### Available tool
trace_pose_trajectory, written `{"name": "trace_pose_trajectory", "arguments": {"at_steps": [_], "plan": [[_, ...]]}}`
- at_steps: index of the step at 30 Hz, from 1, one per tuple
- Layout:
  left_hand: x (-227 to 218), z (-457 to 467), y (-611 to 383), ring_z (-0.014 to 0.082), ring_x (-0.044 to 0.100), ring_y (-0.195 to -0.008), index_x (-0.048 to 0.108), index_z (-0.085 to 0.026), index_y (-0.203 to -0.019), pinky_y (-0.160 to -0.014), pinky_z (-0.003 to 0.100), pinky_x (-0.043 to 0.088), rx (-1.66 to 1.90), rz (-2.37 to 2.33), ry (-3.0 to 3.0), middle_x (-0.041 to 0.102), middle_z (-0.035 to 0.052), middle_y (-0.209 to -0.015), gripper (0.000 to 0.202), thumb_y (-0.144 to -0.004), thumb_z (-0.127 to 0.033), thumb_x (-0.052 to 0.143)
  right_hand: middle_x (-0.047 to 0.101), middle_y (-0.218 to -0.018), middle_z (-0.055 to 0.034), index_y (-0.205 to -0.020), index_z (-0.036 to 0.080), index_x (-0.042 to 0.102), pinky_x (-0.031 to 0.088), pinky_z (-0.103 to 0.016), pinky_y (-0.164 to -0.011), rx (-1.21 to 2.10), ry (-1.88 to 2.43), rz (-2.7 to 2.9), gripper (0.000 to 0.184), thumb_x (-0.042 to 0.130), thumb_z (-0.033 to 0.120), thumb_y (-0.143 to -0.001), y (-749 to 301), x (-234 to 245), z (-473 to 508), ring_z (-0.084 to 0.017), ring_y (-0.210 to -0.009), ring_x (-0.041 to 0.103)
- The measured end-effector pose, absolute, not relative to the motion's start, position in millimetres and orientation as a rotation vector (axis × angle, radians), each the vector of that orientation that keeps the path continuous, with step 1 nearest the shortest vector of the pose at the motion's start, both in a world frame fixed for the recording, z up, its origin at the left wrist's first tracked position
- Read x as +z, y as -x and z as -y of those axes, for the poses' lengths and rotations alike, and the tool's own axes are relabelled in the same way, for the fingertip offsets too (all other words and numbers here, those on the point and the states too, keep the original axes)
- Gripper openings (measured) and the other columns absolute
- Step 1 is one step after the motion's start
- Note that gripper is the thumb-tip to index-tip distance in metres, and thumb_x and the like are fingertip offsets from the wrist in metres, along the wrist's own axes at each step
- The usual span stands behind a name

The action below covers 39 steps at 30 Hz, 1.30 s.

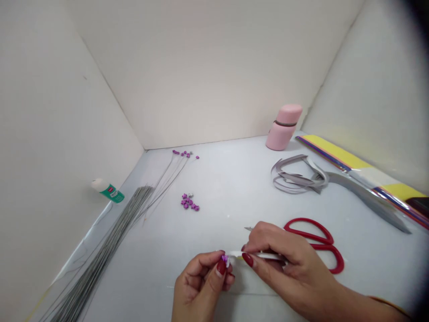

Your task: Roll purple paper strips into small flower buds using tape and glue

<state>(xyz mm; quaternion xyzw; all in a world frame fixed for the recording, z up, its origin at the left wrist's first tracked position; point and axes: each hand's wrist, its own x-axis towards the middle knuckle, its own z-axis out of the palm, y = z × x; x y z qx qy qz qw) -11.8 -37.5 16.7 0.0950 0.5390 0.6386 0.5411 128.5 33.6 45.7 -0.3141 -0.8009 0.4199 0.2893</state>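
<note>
At the front of the table my left hand (pixel 204 281) pinches a small purple and white piece (pixel 225 259) between thumb and fingertips. It looks like a folded paper star, though the fingers partly cover it. A pale narrow paper strip (pixel 234 254) stretches from that piece to my right hand (pixel 284 264), which grips the strip between thumb and index finger. The strip's far end passes under the right hand. Red-handled scissors (pixel 330 243) lie beneath and beyond this hand, their blades mostly hidden except for the tip. Several small purple stars (pixel 187 202) are heaped ahead of the left hand.
A bundle of grey wires (pixel 110 246) lies at left, near a green-labelled white bottle (pixel 112 192). Several purple-tipped stems (pixel 174 170) point to the back. Grey paper strips (pixel 298 174), a pink flask (pixel 284 127) and yellow-and-purple packets (pixel 362 167) occupy the right. Walls enclose the table.
</note>
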Motion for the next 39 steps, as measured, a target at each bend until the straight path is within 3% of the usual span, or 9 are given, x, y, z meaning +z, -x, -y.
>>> {"name": "trace_pose_trajectory", "arguments": {"at_steps": [3, 6, 15, 23, 27, 31, 39], "plan": [[15.8, 37.6, 9.7, 0.0082, 0.058, -0.044, 0.072, -0.014, -0.062, -0.047, 0.015, 0.047, 1.491, -1.239, -0.22, 0.068, 0.003, -0.05, 0.025, -0.045, -0.029, 0.081, 0.054, -0.073, -0.0049, -0.081, 0.016, 0.061, 0.04, -0.021, -0.051, 0.703, 0.647, 2.302, 0.017, 0.048, 0.007, -0.075, -131.8, 39.7, -31.1, -0.011, -0.059, 0.052], [16.0, 36.9, 8.8, 0.0068, 0.057, -0.042, 0.072, -0.013, -0.062, -0.045, 0.014, 0.045, 1.47, -1.188, -0.188, 0.068, 0.0033, -0.049, 0.024, -0.045, -0.027, 0.082, 0.052, -0.065, -0.0032, -0.076, 0.017, 0.062, 0.036, -0.021, -0.046, 0.496, 0.591, 2.404, 0.02, 0.047, 0.005, -0.074, -131.1, 33.7, -27.8, -0.01, -0.053, 0.049], [17.6, 33.8, 9.1, 0.0051, 0.056, -0.038, 0.071, -0.013, -0.057, -0.039, 0.01, 0.041, 1.429, -1.118, -0.059, 0.066, 0.0025, -0.045, 0.025, -0.04, -0.026, 0.083, 0.057, -0.062, -0.0017, -0.089, 0.019, 0.063, 0.037, -0.019, -0.044, 0.233, 0.558, 2.385, 0.025, 0.047, 0.007, -0.074, -125.4, 38.9, -28.7, -0.009, -0.049, 0.049], [17.4, 33.2, 8.0, 0.0052, 0.056, -0.037, 0.071, -0.012, -0.057, -0.039, 0.01, 0.041, 1.418, -1.094, -0.03, 0.066, 0.0027, -0.045, 0.026, -0.039, -0.026, 0.084, 0.053, -0.051, 0.0001, -0.077, 0.02, 0.064, 0.033, -0.019, -0.04, 0.052, 0.56, 2.427, 0.023, 0.043, 0.011, -0.077, -121.7, 41.3, -30.2, -0.009, -0.043, 0.044], [18.9, 33.4, 8.5, 0.0052, 0.056, -0.037, 0.071, -0.012, -0.057, -0.039, 0.01, 0.042, 1.415, -1.102, -0.002, 0.066, 0.0028, -0.045, 0.026, -0.039, -0.025, 0.084, 0.056, -0.053, -0.0004, -0.08, 0.023, 0.064, 0.036, -0.02, -0.044, 0.07, 0.588, 2.476, 0.021, 0.044, 0.015, -0.079, -124.2, 32.5, -28.3, -0.01, -0.045, 0.047], [19.6, 33.4, 8.4, 0.0048, 0.055, -0.037, 0.071, -0.011, -0.057, -0.038, 0.01, 0.041, 1.432, -1.085, -0.007, 0.064, 0.0018, -0.043, 0.025, -0.039, -0.024, 0.084, 0.055, -0.052, 0.001, -0.081, 0.029, 0.063, 0.038, -0.021, -0.046, 0.325, 0.736, 2.453, 0.016, 0.046, 0.028, -0.083, -129.6, 15.2, -25.6, -0.013, -0.05, 0.052], [17.3, 33.9, 9.3, 0.0048, 0.056, -0.037, 0.072, -0.012, -0.058, -0.039, 0.009, 0.043, 1.426, -1.09, 0.021, 0.064, 0.0009, -0.041, 0.025, -0.039, -0.024, 0.084, 0.053, -0.051, 0.0015, -0.082, 0.029, 0.06, 0.036, -0.023, -0.049, 0.528, 0.827, 2.326, 0.019, 0.046, 0.04, -0.084, -132.3, 0.5, -22.6, -0.013, -0.052, 0.051]]}}
